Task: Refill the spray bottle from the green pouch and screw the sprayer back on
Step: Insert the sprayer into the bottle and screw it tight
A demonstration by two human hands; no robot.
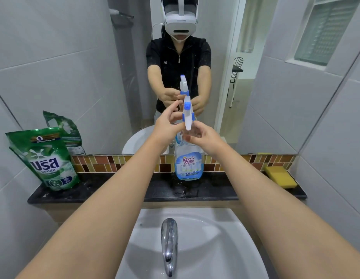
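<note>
A clear spray bottle [188,164] with a blue label and blue liquid low inside stands upright on the dark ledge [114,190] below the mirror. Its white and blue sprayer [188,113] sits on top of the neck. My left hand [168,122] grips the sprayer near its collar from the left. My right hand [203,137] wraps the bottle's neck and shoulder from the right. The green pouch [47,160] stands upright at the ledge's left end, well apart from both hands.
A yellow sponge [280,176] lies at the ledge's right end. Below the ledge is a white sink [225,238] with a chrome tap [169,244]. The mirror behind reflects a person wearing a headset. Tiled walls close in on both sides.
</note>
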